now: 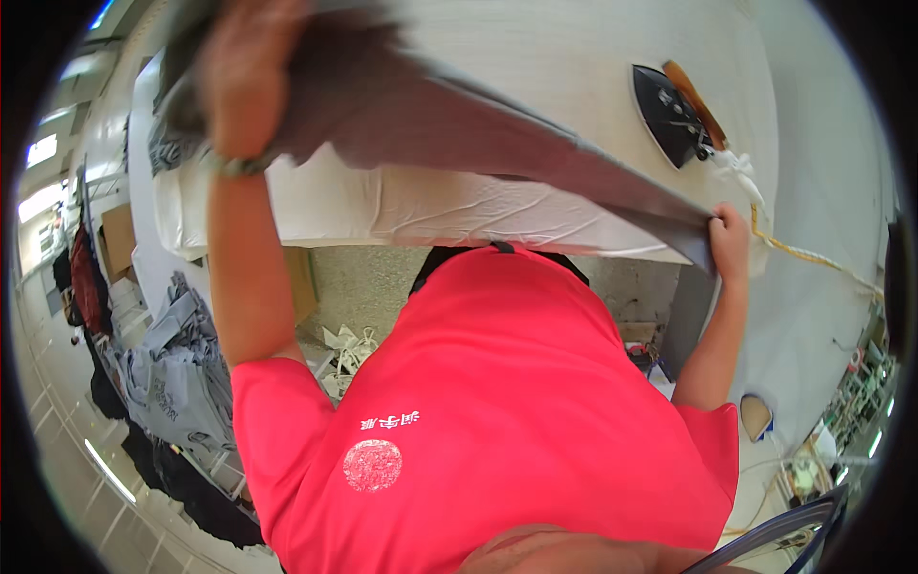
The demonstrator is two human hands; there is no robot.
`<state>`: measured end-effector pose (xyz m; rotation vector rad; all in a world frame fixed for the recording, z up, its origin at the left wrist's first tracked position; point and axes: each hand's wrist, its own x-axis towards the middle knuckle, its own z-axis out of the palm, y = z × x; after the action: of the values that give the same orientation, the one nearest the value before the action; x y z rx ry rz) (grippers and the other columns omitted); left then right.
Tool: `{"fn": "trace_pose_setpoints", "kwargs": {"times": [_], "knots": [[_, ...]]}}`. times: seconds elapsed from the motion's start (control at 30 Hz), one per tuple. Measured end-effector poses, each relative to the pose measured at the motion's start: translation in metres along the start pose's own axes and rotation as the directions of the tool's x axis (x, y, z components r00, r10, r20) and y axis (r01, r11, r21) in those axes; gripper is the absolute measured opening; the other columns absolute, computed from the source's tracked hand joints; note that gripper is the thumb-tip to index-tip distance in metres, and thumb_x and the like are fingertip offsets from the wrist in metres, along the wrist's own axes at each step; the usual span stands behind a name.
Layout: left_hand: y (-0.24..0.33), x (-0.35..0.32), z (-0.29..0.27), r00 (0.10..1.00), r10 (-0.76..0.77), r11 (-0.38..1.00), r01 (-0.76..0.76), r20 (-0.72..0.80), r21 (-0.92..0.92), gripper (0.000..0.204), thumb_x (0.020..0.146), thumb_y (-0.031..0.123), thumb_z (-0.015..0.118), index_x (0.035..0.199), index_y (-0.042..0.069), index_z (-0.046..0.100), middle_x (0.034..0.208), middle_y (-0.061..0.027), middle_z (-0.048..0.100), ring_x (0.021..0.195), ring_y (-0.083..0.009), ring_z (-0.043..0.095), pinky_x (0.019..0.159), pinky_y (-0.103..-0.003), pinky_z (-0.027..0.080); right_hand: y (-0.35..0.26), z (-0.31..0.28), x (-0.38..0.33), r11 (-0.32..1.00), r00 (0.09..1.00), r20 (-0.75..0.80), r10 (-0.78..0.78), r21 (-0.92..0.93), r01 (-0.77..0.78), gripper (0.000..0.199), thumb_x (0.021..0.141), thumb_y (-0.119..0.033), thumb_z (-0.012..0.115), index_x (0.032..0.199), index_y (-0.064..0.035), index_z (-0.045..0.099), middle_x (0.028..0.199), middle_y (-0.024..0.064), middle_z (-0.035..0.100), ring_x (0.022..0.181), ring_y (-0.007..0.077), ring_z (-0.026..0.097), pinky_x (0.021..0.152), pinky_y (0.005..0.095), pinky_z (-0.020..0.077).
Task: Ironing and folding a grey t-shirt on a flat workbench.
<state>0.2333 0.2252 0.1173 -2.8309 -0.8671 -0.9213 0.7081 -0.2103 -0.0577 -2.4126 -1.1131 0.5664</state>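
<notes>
A dark grey cloth (459, 120) stretches slantwise across the front of the white-covered table, its kind of garment not clear. My right hand (731, 239) is closed around its lower right corner, at the table's front edge. At the upper left, my left hand (247, 81) is over the bunched end of the same cloth. Motion smears that hand, and its fingers run out at the top of the picture. Beyond my right hand an iron (669, 117) with a wooden handle lies on the table, apart from the cloth.
The padded white table (574, 48) spans the far side. From the iron a yellow-white cord (813, 256) runs off right. Grey garments (177, 373) are heaped at the left, and dark clothes hang beyond. Under the table lie white scraps (346, 356).
</notes>
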Motion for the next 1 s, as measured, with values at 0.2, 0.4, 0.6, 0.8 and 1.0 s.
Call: {"fn": "trace_pose_setpoints", "kwargs": {"times": [0.2, 0.4, 0.6, 0.8, 1.0], "knots": [[-0.005, -0.158, 0.161, 0.858, -0.257, 0.943, 0.323, 0.444, -0.077, 0.044, 0.093, 0.029, 0.074, 0.128, 0.004, 0.066, 0.135, -0.0152, 0.064, 0.125, -0.0336, 0.06, 0.107, -0.041, 0.047, -0.022, 0.049, -0.034, 0.947, 0.999, 0.013, -0.035, -0.32, 0.037, 0.022, 0.093, -0.021, 0.064, 0.108, -0.0065, 0.071, 0.105, 0.0168, 0.073, 0.1, 0.0358, 0.071, 0.086, 0.0424, 0.0554], [0.006, -0.166, 0.153, 0.803, -0.443, 0.889, 0.451, 0.398, 0.08, 0.027, 0.093, 0.022, 0.073, 0.118, 0.01, 0.07, 0.121, -0.0103, 0.068, 0.113, -0.0313, 0.065, 0.095, -0.04, 0.052, -0.13, 0.116, 0.033, 0.965, 0.97, -0.081, -0.228, 0.111, 0.236, 0.023, 0.094, -0.028, 0.07, 0.109, -0.011, 0.073, 0.105, 0.0117, 0.073, 0.1, 0.0325, 0.07, 0.085, 0.0443, 0.0554], [-0.006, -0.187, 0.142, 0.808, -0.502, 0.855, 0.518, 0.308, 0.035, 0.02, 0.093, 0.018, 0.072, 0.112, 0.012, 0.072, 0.11, -0.0076, 0.072, 0.103, -0.0302, 0.069, 0.088, -0.04, 0.055, -0.145, 0.16, 0.082, 0.968, 0.973, 0.077, -0.216, -0.109, 0.224, 0.023, 0.094, -0.028, 0.07, 0.109, -0.0104, 0.072, 0.102, 0.013, 0.073, 0.095, 0.0339, 0.071, 0.081, 0.0438, 0.0555], [-0.023, -0.149, 0.171, 0.906, -0.341, 0.939, 0.318, 0.25, 0.128, 0.023, 0.091, 0.018, 0.073, 0.114, 0.013, 0.072, 0.115, -0.0069, 0.071, 0.107, -0.0316, 0.068, 0.091, -0.042, 0.054, -0.148, 0.166, 0.077, 0.976, 0.979, 0.004, -0.202, 0.085, 0.201, 0.025, 0.098, -0.029, 0.065, 0.112, -0.0089, 0.07, 0.096, 0.0175, 0.074, 0.089, 0.0396, 0.072, 0.079, 0.0487, 0.0559], [-0.042, -0.121, 0.178, 0.738, -0.365, 0.926, 0.348, 0.568, 0.142, 0.022, 0.089, 0.016, 0.072, 0.11, 0.011, 0.072, 0.105, -0.0079, 0.074, 0.101, -0.0293, 0.07, 0.087, -0.042, 0.056, -0.153, 0.134, 0.075, 0.954, 0.959, 0.014, -0.283, 0.106, 0.28, 0.024, 0.099, -0.026, 0.064, 0.112, -0.0072, 0.071, 0.088, 0.02, 0.073, 0.084, 0.0387, 0.072, 0.074, 0.0455, 0.0558]]}}
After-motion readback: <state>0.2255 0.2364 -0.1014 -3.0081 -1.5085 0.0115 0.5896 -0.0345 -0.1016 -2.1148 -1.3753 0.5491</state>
